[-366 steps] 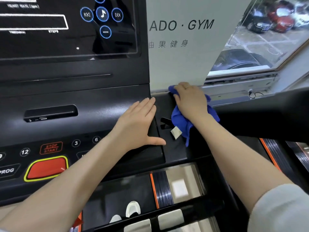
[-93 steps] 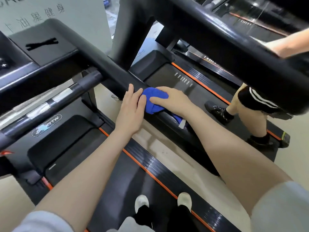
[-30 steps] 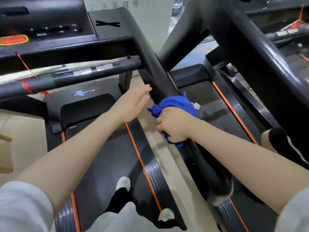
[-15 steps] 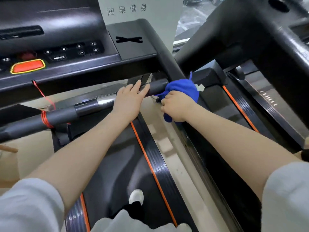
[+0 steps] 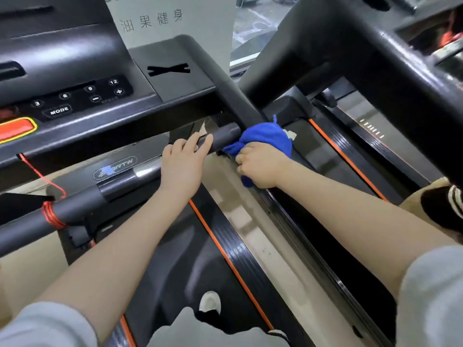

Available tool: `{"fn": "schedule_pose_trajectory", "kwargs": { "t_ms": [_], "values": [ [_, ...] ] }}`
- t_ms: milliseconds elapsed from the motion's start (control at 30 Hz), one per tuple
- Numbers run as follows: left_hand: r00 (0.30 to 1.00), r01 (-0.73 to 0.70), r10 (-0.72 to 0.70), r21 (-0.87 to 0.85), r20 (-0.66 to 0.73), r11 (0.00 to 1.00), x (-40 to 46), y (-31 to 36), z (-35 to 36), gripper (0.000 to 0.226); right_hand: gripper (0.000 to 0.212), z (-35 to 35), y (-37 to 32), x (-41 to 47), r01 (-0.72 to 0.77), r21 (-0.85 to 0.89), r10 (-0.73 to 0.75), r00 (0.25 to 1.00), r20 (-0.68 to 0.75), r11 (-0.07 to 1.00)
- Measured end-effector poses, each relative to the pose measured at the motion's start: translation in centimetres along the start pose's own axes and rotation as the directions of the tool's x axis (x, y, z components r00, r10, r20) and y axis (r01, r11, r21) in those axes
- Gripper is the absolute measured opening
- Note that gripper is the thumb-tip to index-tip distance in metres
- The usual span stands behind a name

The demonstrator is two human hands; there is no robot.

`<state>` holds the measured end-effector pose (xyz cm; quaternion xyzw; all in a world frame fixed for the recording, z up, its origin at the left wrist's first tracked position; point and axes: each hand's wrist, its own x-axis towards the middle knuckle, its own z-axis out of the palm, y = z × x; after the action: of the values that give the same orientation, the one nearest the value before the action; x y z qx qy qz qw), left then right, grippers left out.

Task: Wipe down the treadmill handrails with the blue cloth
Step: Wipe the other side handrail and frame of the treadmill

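**gymrat_ops:** ok so where's the cloth sitting from your feed?

**remote_cam:** I've got the blue cloth (image 5: 265, 137) bunched up right at the joint where the side handrail (image 5: 233, 101) meets the front crossbar (image 5: 125, 181). My right hand (image 5: 260, 165) is clenched around it, fingers curled over the lower part of the bundle, pressing it against the rail. A white tag (image 5: 289, 134) sticks out on the far side of the cloth.

**gymrat_ops:** and the other hand?

**remote_cam:** Left hand (image 5: 184, 161) is released, fingers straight-ish and laid on top of the crossbar just beside the cloth, fingertips nearly at the bar's dark end cap. Not gripping anything as far as I can tell.

**gymrat_ops:** anything else in shot?

**remote_cam:** Console (image 5: 75, 96) up top left with the MODE button and a red stop button (image 5: 15, 127) at the edge. Red cord (image 5: 51, 214) is wrapped round the crossbar well to the left. Below me there's the belt with its orange stripe (image 5: 225, 254), and a neighbouring treadmill frame (image 5: 375, 58) looms on the right.
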<state>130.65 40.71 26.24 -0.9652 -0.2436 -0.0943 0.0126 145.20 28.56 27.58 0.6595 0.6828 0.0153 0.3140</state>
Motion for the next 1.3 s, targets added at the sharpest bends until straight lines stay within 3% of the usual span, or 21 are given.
{"fn": "schedule_pose_trajectory", "kwargs": {
  "t_ms": [167,300,400,467,533,633,733,833,900,1067,1133,1200,1233,1300],
  "values": [
    [0.998,-0.03,0.026,0.085,0.048,0.996,-0.4,0.2,0.3,0.075,0.021,1.8,-1.9,-4.2,0.02,-0.016,-0.022,0.994,-0.107,1.0],
    [0.997,-0.029,0.024,0.07,0.067,0.997,-1.6,2.3,0.1,0.074,0.026,3.3,-5.1,-10.8,0.101,0.084,-0.107,0.991,0.074,0.991],
    [0.976,-0.184,0.195,-0.113,0.095,0.976,-2.6,4.6,0.4,0.073,0.02,5.5,-7.8,-16.2,0.157,0.093,-0.171,0.973,0.156,0.983],
    [0.952,-0.214,0.276,-0.359,0.13,0.908,-3.4,6.7,0.5,0.07,0.01,6.4,-8.6,-18.6,0.144,0.116,-0.159,0.979,0.132,0.983],
    [0.94,-0.163,0.301,-0.564,0.16,0.81,-4.4,9.1,0.3,0.065,0.008,6.5,-8.5,-19.0,0.167,0.148,-0.181,0.98,0.087,0.975],
    [0.952,-0.122,0.279,-0.685,0.124,0.718,-5.7,12.4,-0.1,0.062,0.008,6.0,-7.4,-17.7,0.12,0.097,-0.107,0.986,-0.129,0.988],
    [0.979,-0.012,0.162,-0.748,0.128,0.664,-7.1,14.8,-0.4,0.058,0.022,5.9,-7.3,-17.4,-0.028,0.048,0.037,0.98,-0.193,0.998],
    [0.977,0.172,0.013,-0.821,0.213,0.545,-8.8,17.2,-0.8,0.058,0.027,5.9,-8.9,-20.0,-0.149,0.133,0.176,0.958,-0.228,0.98],
    [0.962,0.259,-0.044,-0.857,0.268,0.445,-10.2,19.0,-1.0,0.061,0.028,6.5,-10.2,-22.9,-0.112,0.189,0.159,0.954,-0.254,0.976],
    [0.933,0.343,-0.024,-0.87,0.358,0.355,-13.3,23.7,-1.1,0.056,0.047,9.2,-11.1,-31.2,0.016,0.324,0.109,0.926,-0.362,0.946],
    [0.945,0.313,-0.018,-0.882,0.328,0.351,-14.5,25.4,-1.2,0.056,0.065,10.7,-10.6,-34.1,-0.006,0.646,0.284,0.901,-0.328,0.763],
    [0.951,0.303,-0.04,-0.892,0.308,0.336,-15.8,26.8,-1.1,0.06,0.072,11.7,-10.6,-36.3,-0.023,0.909,0.438,0.881,-0.178,0.417],
    [0.949,0.31,-0.053,-0.894,0.31,0.323,-16.4,27.4,-0.9,0.063,0.072,11.9,-10.8,-36.8,-0.014,0.959,0.477,0.87,-0.128,0.282],
    [0.933,0.356,-0.062,-0.889,0.354,0.287,-17.5,28.5,-0.8,0.07,0.072,12.4,-11.1,-36.8,0.014,0.994,0.557,0.828,-0.073,0.11]
  ]
}}
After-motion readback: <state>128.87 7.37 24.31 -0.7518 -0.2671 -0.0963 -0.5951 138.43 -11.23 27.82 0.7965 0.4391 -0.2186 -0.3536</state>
